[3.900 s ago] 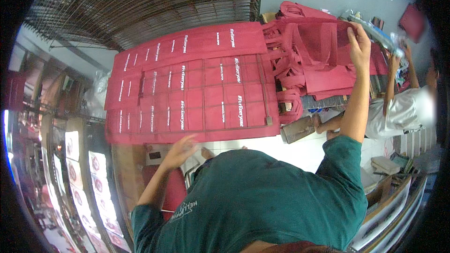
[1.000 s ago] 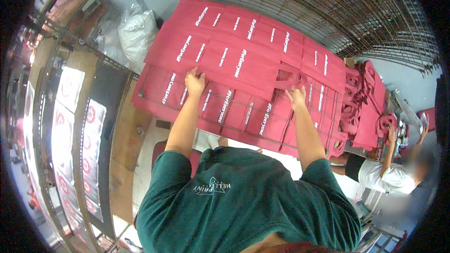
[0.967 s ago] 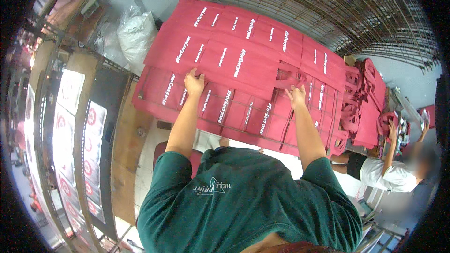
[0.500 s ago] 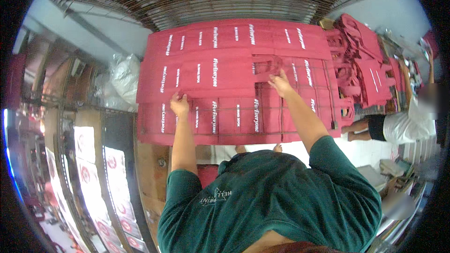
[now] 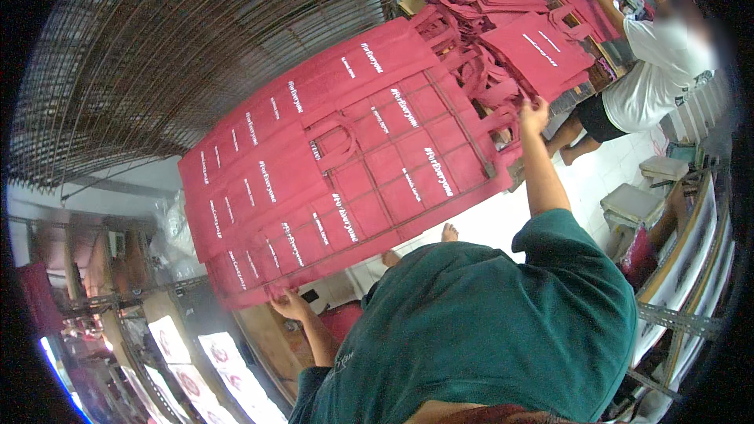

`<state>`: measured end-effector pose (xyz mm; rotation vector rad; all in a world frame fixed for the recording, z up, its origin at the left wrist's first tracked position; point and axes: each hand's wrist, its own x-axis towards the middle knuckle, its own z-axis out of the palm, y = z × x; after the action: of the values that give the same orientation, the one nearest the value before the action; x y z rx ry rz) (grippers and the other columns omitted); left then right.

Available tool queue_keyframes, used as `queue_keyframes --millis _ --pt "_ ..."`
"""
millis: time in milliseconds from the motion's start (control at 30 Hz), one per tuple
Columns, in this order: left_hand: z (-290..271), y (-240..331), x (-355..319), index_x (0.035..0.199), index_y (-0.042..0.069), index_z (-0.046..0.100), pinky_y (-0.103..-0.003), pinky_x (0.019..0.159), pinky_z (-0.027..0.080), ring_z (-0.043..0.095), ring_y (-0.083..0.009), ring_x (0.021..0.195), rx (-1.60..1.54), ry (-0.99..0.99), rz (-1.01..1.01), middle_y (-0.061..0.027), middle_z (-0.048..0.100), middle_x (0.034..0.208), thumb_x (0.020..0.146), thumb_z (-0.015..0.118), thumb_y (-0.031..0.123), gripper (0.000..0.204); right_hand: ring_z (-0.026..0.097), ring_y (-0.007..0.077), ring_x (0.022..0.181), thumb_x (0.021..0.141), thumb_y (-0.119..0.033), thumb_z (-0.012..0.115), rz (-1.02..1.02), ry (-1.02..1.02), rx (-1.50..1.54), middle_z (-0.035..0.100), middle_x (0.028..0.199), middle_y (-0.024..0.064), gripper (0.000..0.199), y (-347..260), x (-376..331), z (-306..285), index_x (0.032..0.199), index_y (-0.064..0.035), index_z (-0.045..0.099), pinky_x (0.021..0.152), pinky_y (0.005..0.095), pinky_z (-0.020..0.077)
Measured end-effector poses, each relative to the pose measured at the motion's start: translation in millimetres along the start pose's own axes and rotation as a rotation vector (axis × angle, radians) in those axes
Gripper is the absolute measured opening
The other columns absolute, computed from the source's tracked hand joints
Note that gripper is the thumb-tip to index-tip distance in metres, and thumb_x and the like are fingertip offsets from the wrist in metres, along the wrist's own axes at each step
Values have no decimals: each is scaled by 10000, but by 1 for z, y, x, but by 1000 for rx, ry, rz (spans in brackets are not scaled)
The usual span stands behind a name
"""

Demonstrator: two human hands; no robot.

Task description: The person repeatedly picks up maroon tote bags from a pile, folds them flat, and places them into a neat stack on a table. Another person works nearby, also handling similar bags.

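Printed red cloth bags (image 5: 236, 165) lie in overlapping rows on a wire rack (image 5: 393, 177) in front of me, with white lettering on them. My left hand (image 5: 290, 305) is low at the rack's near left corner, its fingers loosely stretched at the edge of a red bag. To the right, my right hand (image 5: 536, 118) is closed at the edge of the heaped bags, its fingertips on red cloth beside a bag handle. A loose pile of red bags (image 5: 534, 55) with looped handles rests on a table beyond that hand.
A co-worker in a white shirt (image 5: 656, 63) stands at the far right, reaching over that table. Stacked wire racks (image 5: 236, 47) tilt above on the left. Clear plastic wrapping (image 5: 171, 228) is bunched behind the rack. Light-coloured boxes (image 5: 632, 204) stand on the tiled floor.
My view has turned to the right. My right hand has left the bag handle on the rack and reached to the right-hand pile. My left hand has drawn back to the near edge.
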<state>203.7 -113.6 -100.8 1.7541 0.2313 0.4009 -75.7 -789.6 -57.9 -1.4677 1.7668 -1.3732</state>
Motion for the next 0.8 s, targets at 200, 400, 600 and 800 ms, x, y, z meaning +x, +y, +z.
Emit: queue_keyframes --millis 200,400,600,800 --pt "-29 -6 -62 1176 -10 469 -247 683 442 524 -147 783 476 -25 85 -80 548 932 804 655 140 442 588 204 840 720 -140 701 538 -30 338 612 963 105 426 55 88 6 1103 -61 533 681 307 483" --pt "3 41 -69 1185 -10 469 -233 662 460 540 -123 785 45 -147 77 -63 564 928 823 617 66 398 597 133 769 761 -55 630 -188 -148 264 632 869 69 312 -56 80 -23 1066 -39 571 685 266 471" --pt "135 139 -139 1148 18 524 -216 670 464 568 -108 803 46 -616 190 -65 588 958 807 646 92 370 601 90 836 754 31 519 -634 -539 428 667 918 46 334 -167 113 -69 1052 -52 647 745 239 467" --pt "240 200 -239 1301 92 407 -384 840 449 546 -235 1015 -119 -1647 -558 -127 521 1188 815 423 619 717 545 77 860 803 28 578 -749 -729 730 603 960 20 197 -272 71 -151 994 11 621 756 204 430"
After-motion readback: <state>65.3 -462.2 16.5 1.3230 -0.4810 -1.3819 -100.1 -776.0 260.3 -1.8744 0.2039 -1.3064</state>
